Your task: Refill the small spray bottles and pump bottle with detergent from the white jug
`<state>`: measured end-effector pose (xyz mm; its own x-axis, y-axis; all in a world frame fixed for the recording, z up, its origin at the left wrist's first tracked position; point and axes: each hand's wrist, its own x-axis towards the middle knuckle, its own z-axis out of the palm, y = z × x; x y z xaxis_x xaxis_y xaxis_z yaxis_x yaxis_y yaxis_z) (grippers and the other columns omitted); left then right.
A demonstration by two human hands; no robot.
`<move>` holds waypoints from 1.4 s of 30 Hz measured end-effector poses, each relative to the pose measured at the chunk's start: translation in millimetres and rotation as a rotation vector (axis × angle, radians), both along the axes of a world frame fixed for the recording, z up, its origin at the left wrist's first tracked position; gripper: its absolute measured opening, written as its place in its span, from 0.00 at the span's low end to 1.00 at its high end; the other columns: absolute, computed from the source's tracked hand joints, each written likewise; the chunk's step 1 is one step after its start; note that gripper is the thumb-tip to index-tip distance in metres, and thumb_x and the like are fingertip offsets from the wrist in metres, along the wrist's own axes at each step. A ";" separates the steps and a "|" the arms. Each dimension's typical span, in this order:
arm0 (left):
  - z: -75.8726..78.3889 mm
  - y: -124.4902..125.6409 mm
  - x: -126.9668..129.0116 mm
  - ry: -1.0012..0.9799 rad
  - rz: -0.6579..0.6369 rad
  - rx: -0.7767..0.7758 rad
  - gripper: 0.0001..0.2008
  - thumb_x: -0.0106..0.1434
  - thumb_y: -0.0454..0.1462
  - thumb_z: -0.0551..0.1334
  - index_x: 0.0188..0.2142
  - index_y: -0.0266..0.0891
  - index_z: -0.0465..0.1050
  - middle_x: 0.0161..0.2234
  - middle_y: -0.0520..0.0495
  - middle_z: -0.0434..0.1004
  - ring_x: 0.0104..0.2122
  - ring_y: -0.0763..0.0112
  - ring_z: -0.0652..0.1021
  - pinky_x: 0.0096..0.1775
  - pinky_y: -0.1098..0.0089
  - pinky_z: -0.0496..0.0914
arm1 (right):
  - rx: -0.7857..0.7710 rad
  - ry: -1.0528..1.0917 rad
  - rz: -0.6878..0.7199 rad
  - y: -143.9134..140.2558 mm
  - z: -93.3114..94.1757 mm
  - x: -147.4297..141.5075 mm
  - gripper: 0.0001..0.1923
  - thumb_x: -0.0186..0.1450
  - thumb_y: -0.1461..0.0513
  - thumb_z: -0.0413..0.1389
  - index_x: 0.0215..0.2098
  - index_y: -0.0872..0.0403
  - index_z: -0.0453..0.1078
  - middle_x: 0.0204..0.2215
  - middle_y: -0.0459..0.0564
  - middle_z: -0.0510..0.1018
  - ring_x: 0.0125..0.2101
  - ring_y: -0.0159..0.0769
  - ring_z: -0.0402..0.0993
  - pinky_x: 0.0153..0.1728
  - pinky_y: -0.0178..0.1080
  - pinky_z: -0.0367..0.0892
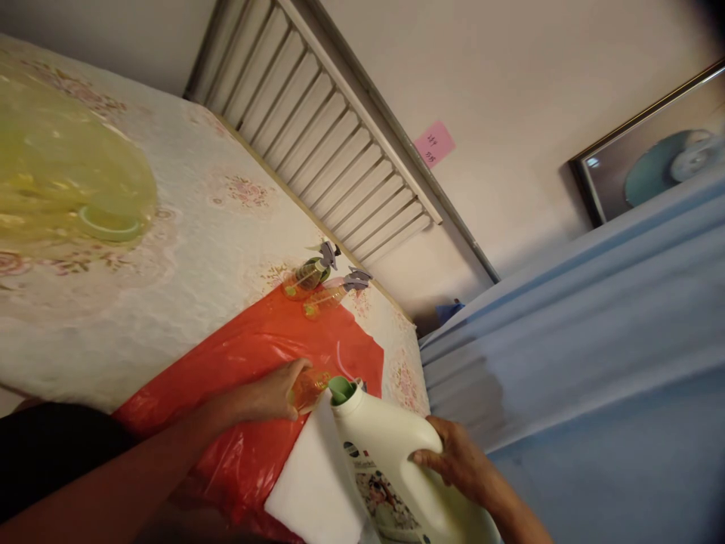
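Left hand (276,394): fingers wrapped and clamped around a small clear bottle (309,388) holding amber liquid; the bottle stands on the red plastic sheet (249,355), its mouth next to the jug's spout.

Right hand (456,459): fingers closed tight around the handle region of a large white jug (396,461). The jug is tilted, green spout (341,390) pointing toward the small bottle and just beside its opening; I cannot tell whether they touch. A printed label shows on the jug's lower side.

A white sheet or cloth (317,483) lies under the jug, overlapping the red plastic.

Further along the red plastic, at its far edge: two spray bottles (322,283) with grey trigger heads, side by side, both holding yellowish liquid.

The red plastic is spread on a floral-patterned surface (186,227). A large yellow translucent container (68,174) sits near the camera at the left, blurred.

Background: a slatted panel (328,143) along the wall, a pink note (433,143) stuck to the wall, a framed picture (651,151), blue fabric (594,340) at the right.
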<state>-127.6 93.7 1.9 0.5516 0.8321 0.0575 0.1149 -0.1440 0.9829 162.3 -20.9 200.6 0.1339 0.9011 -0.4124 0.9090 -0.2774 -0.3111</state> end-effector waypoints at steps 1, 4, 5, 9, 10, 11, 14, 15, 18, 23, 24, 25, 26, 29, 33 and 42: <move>-0.7 -0.1 0.4 0.000 0.005 0.004 0.30 0.47 0.39 0.67 0.50 0.41 0.64 0.47 0.43 0.78 0.46 0.53 0.80 0.44 0.64 0.73 | -0.001 0.002 -0.002 0.1 0.3 -0.6 0.30 0.54 0.40 0.64 0.36 0.58 0.70 0.26 0.46 0.72 0.21 0.28 0.64 0.17 0.30 0.58; -1.8 -0.5 1.3 0.000 0.004 0.005 0.31 0.47 0.39 0.67 0.51 0.39 0.63 0.47 0.43 0.78 0.46 0.54 0.80 0.43 0.64 0.73 | -0.010 0.003 -0.011 0.7 1.3 -2.7 0.30 0.54 0.40 0.64 0.37 0.58 0.70 0.27 0.47 0.73 0.21 0.29 0.65 0.17 0.30 0.59; -2.2 -0.5 1.4 0.002 -0.004 0.006 0.31 0.47 0.39 0.67 0.52 0.39 0.63 0.46 0.43 0.78 0.45 0.54 0.80 0.42 0.64 0.73 | -0.012 0.001 -0.014 0.8 1.6 -3.2 0.30 0.54 0.40 0.64 0.37 0.58 0.70 0.27 0.47 0.72 0.21 0.29 0.65 0.17 0.30 0.59; -7.2 1.3 2.0 0.019 0.010 0.026 0.32 0.47 0.38 0.67 0.53 0.39 0.64 0.49 0.42 0.78 0.48 0.53 0.79 0.44 0.64 0.73 | -0.003 -0.002 -0.002 0.9 2.2 -2.9 0.31 0.54 0.41 0.64 0.36 0.59 0.70 0.26 0.46 0.71 0.21 0.29 0.64 0.17 0.31 0.59; -9.1 2.0 2.2 0.028 0.016 0.024 0.33 0.46 0.38 0.67 0.53 0.39 0.64 0.51 0.42 0.77 0.49 0.53 0.79 0.45 0.64 0.73 | -0.002 -0.002 0.002 0.8 2.3 -2.6 0.31 0.54 0.40 0.64 0.36 0.59 0.70 0.26 0.46 0.71 0.21 0.29 0.64 0.17 0.31 0.59; -11.0 2.8 2.4 0.036 0.015 0.016 0.35 0.45 0.37 0.67 0.54 0.40 0.63 0.53 0.41 0.76 0.51 0.53 0.78 0.47 0.64 0.73 | -0.002 -0.003 0.004 0.7 2.4 -2.4 0.31 0.54 0.40 0.63 0.36 0.59 0.70 0.26 0.46 0.71 0.21 0.29 0.64 0.17 0.31 0.59; -14.9 4.2 3.2 0.055 0.007 -0.009 0.38 0.44 0.37 0.67 0.57 0.40 0.62 0.54 0.42 0.75 0.52 0.53 0.78 0.48 0.65 0.73 | -0.003 -0.006 0.001 0.6 2.5 -2.4 0.30 0.55 0.42 0.64 0.37 0.59 0.70 0.26 0.46 0.72 0.21 0.28 0.64 0.17 0.31 0.59; -15.2 4.3 3.4 0.052 0.009 -0.006 0.37 0.44 0.38 0.67 0.56 0.40 0.62 0.53 0.42 0.76 0.51 0.53 0.78 0.48 0.65 0.73 | -0.002 -0.006 0.003 0.6 2.5 -2.6 0.29 0.55 0.42 0.64 0.37 0.59 0.70 0.26 0.46 0.71 0.21 0.28 0.63 0.17 0.31 0.59; -13.9 3.7 3.3 0.021 0.016 0.015 0.34 0.45 0.38 0.67 0.54 0.41 0.64 0.49 0.44 0.78 0.48 0.53 0.79 0.46 0.65 0.74 | -0.005 0.002 0.010 0.7 2.3 -2.9 0.28 0.56 0.43 0.64 0.37 0.60 0.70 0.26 0.45 0.71 0.20 0.28 0.63 0.17 0.31 0.59; -8.1 1.9 0.8 -0.025 0.005 -0.014 0.31 0.45 0.38 0.67 0.51 0.44 0.65 0.47 0.46 0.80 0.47 0.53 0.80 0.43 0.65 0.74 | -0.006 0.008 0.002 1.2 3.0 -1.9 0.27 0.56 0.43 0.64 0.37 0.59 0.71 0.26 0.46 0.72 0.21 0.29 0.64 0.17 0.30 0.59; -6.8 1.6 0.3 -0.026 0.009 -0.019 0.31 0.45 0.38 0.68 0.50 0.44 0.66 0.47 0.46 0.80 0.47 0.53 0.80 0.44 0.65 0.74 | -0.007 0.008 0.003 1.3 3.3 -1.9 0.28 0.56 0.43 0.64 0.37 0.59 0.71 0.26 0.46 0.72 0.21 0.29 0.64 0.17 0.30 0.59; -5.6 1.3 -0.1 -0.023 0.013 -0.021 0.31 0.45 0.38 0.68 0.50 0.45 0.66 0.47 0.46 0.80 0.47 0.54 0.80 0.44 0.65 0.74 | -0.010 0.009 0.004 1.4 3.6 -2.0 0.28 0.56 0.43 0.64 0.37 0.59 0.71 0.26 0.46 0.73 0.21 0.29 0.64 0.17 0.30 0.59; -4.5 1.1 -0.3 -0.016 0.012 -0.020 0.31 0.45 0.38 0.68 0.51 0.44 0.66 0.47 0.45 0.79 0.47 0.54 0.80 0.44 0.65 0.74 | -0.013 0.010 0.005 1.5 3.9 -2.3 0.28 0.56 0.43 0.64 0.37 0.58 0.71 0.26 0.46 0.73 0.21 0.29 0.64 0.17 0.30 0.59; -2.0 0.2 -0.4 0.019 0.012 -0.012 0.31 0.46 0.38 0.67 0.51 0.42 0.65 0.50 0.44 0.78 0.49 0.54 0.79 0.46 0.65 0.73 | -0.015 0.011 -0.004 1.5 4.6 -3.7 0.29 0.55 0.42 0.64 0.37 0.58 0.71 0.26 0.46 0.73 0.22 0.29 0.65 0.17 0.30 0.60; 1.6 -1.2 0.4 0.027 0.026 -0.014 0.33 0.46 0.39 0.69 0.52 0.41 0.64 0.49 0.43 0.78 0.48 0.54 0.79 0.46 0.64 0.73 | -0.013 -0.019 0.004 1.7 5.6 -4.4 0.28 0.55 0.42 0.64 0.36 0.57 0.71 0.27 0.47 0.73 0.22 0.30 0.66 0.17 0.30 0.60; 8.3 -2.4 -1.7 -0.002 0.008 -0.022 0.30 0.46 0.41 0.69 0.49 0.42 0.65 0.45 0.45 0.80 0.45 0.53 0.80 0.42 0.64 0.74 | -0.020 0.000 0.007 1.3 6.6 -3.0 0.25 0.57 0.45 0.64 0.37 0.58 0.72 0.26 0.45 0.73 0.22 0.29 0.66 0.17 0.29 0.59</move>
